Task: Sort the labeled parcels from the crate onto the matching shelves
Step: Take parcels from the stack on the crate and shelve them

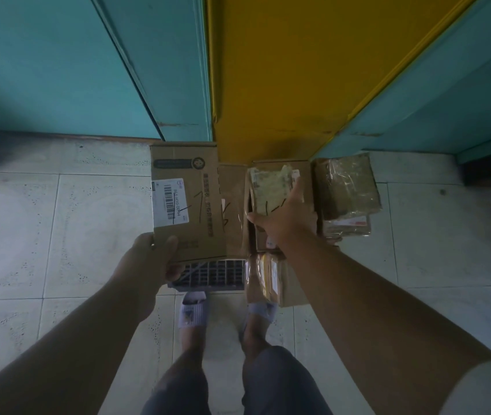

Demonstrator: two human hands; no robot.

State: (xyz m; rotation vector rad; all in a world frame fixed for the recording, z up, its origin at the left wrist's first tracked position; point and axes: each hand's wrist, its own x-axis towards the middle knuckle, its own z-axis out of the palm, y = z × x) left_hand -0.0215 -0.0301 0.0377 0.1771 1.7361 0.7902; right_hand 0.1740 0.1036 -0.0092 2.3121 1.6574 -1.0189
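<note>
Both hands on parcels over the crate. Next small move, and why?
Probably lift the small taped parcel clear with the right hand: its fingers already curl round it among the other parcels. The left hand already holds the barcode-labelled box up above the crate, so only the right grip is pending.

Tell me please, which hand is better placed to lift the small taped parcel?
Probably the right hand: its grip is already around the small taped parcel. The left hand is occupied holding the large cardboard box.

Parcels [346, 187] crowd the crate [214, 275]; floor [58, 220] alongside open.
</note>
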